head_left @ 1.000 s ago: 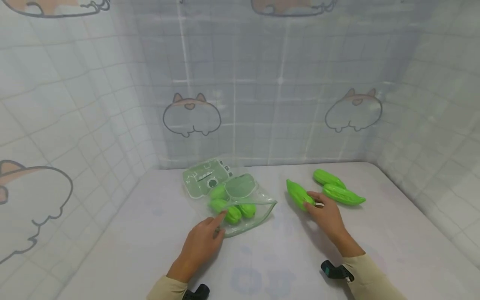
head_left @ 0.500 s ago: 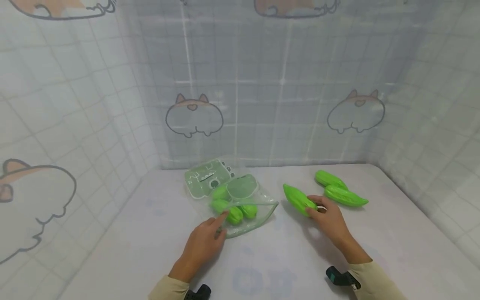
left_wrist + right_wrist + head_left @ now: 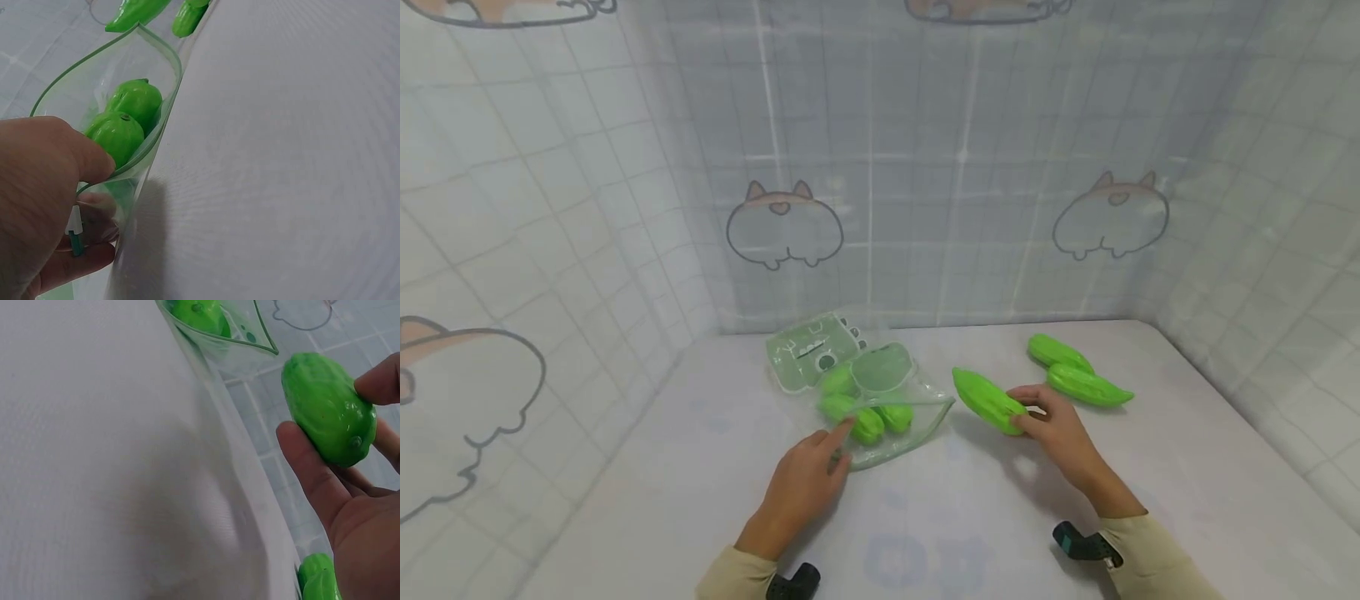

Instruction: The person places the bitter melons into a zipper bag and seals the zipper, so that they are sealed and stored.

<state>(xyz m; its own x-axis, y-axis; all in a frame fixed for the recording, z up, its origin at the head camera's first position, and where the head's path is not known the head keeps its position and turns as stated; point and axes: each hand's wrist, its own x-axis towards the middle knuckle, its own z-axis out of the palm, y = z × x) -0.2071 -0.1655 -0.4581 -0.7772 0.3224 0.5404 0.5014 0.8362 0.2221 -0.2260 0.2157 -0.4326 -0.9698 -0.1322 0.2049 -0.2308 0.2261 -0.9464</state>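
From my head view, my right hand (image 3: 1060, 437) grips a glossy, bright green, ridged gourd (image 3: 988, 400) by its blunt end, its pointed end aimed away, between the bag and the two matching green gourds (image 3: 1088, 387) lying at my right on the white surface (image 3: 647, 500). My left hand (image 3: 801, 483) pinches the near edge of a clear plastic bag with green printed patches (image 3: 883, 369). I judge the step in hand to be carrying this gourd over to the bag.

From my left wrist, the bag's green-edged mouth gapes, showing the ends of two bagged gourds (image 3: 114, 137); my left fingers hold the rim.

From my right wrist, the held gourd sits between thumb and fingers, apparently clear of the surface, near the bag's corner. The next move probably calls for bringing it leftward, tip lined up with the mouth, while my left hand keeps the rim spread.
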